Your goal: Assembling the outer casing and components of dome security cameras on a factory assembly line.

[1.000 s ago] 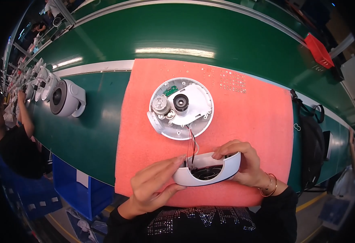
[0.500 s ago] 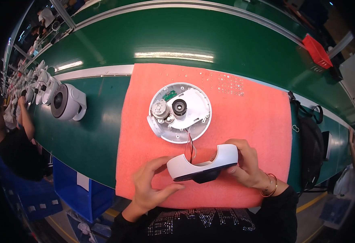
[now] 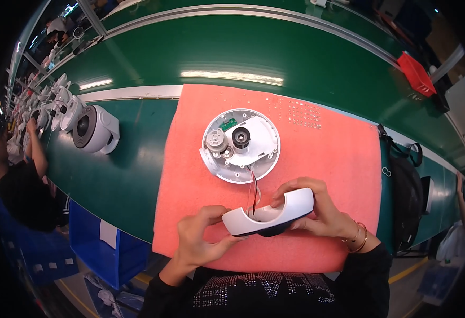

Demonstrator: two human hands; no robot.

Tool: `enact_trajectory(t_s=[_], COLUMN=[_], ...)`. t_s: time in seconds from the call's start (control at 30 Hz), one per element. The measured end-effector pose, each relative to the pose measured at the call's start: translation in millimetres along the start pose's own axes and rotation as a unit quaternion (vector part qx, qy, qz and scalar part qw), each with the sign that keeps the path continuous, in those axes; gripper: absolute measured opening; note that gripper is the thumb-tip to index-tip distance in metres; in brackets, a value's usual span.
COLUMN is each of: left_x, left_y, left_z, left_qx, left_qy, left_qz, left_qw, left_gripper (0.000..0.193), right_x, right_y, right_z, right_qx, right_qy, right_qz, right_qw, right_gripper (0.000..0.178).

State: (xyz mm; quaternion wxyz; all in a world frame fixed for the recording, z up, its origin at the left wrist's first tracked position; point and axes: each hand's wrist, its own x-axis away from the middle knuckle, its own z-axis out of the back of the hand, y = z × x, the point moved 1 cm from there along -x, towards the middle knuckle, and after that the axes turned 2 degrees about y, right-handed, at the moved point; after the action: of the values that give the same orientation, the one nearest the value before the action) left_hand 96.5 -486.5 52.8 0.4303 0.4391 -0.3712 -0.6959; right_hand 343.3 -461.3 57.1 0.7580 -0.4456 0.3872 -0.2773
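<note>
Both hands hold a white curved housing piece [image 3: 299, 204] with a U-shaped cutout and a dark underside, above the front of a pink foam mat [image 3: 333, 159]. My right hand [image 3: 325, 212] grips its right end, fingers behind and thumb below. At the left end, my left hand [image 3: 198, 238] has its fingertips and thumb against the edge. Thin wires [image 3: 255, 193] run from the housing to a round white base [image 3: 268, 130] lying open on the mat. Inside the base sit a silver motor [image 3: 216, 140], a black round hub [image 3: 241, 137] and a green circuit board [image 3: 228, 123].
Several small screws [image 3: 304, 114] lie at the mat's far edge. Left stands a white fan-like unit [image 3: 97, 130], with more behind it and a co-worker [image 3: 25, 185] beside them. A black bag [image 3: 405, 196] lies right; a red bin [image 3: 416, 74] stands far right. A blue bin [image 3: 108, 246] sits below the bench.
The housing has tilted, its right end now higher, showing more of its inside. My left thumb has come up against its lower edge. The view has shifted slightly.
</note>
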Motion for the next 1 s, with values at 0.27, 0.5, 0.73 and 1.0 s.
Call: enact_trajectory(t_s=[0.27, 0.5, 0.73, 1.0], left_x=[-6, -12, -15, -15], left_y=[4, 8, 12, 17], left_z=[4, 6, 6, -5], left_qx=[-0.077, -0.097, -0.073, 0.116], left_qy=[-0.004, -0.001, -0.018, -0.053], left_qz=[-0.085, -0.110, -0.092, 0.076], left_qw=[0.993, 0.989, 0.993, 0.989], left_gripper=[0.042, 0.042, 0.042, 0.055], right_x=[11, 13, 17, 1], right_y=[12, 19, 35, 20], right_z=[-10, -12, -19, -20], right_qx=[-0.023, -0.012, -0.101, -0.326], right_qy=[0.016, 0.032, 0.053, 0.126], right_qz=[0.012, -0.011, -0.074, -0.191], right_qw=[1.000, 0.999, 0.991, 0.917], right_gripper=[0.054, 0.051, 0.055, 0.054])
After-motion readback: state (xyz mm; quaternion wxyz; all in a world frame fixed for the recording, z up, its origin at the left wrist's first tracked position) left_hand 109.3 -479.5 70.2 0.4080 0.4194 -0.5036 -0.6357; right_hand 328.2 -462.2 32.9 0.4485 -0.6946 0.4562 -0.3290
